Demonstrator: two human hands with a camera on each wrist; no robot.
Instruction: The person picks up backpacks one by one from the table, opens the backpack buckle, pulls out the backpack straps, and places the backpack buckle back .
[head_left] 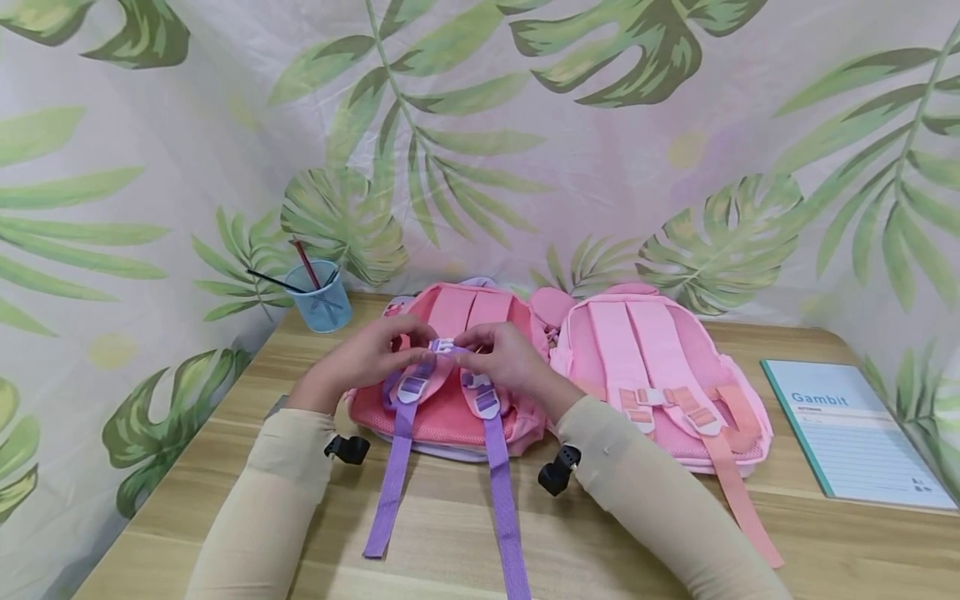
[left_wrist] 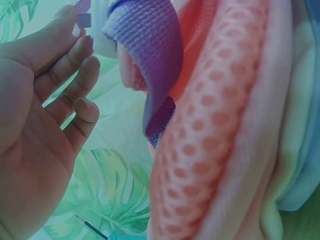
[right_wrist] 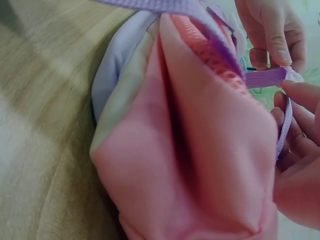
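Lying on the table with its strap side up is a coral-pink backpack [head_left: 450, 427] with purple webbing straps. Above its middle, both hands meet at a white plastic buckle [head_left: 444, 345] on a purple chest strap. The left hand [head_left: 378, 354] pinches the buckle's left side between thumb and fingers. From the other side, the right hand [head_left: 510, 358] pinches the right end; in the right wrist view its thumb is beside the buckle [right_wrist: 292, 75]. Fingers partly cover the buckle, so whether its halves are fully locked I cannot tell. Two loose purple strap ends [head_left: 501, 500] hang toward the front.
To the right lies a light-pink backpack [head_left: 712, 367] with orange straps and a white buckle. A notebook [head_left: 862, 433] is at the far right. A blue mesh cup [head_left: 322, 304] of pencils stands back left. Leaf-printed fabric [head_left: 600, 167] hangs behind the table.
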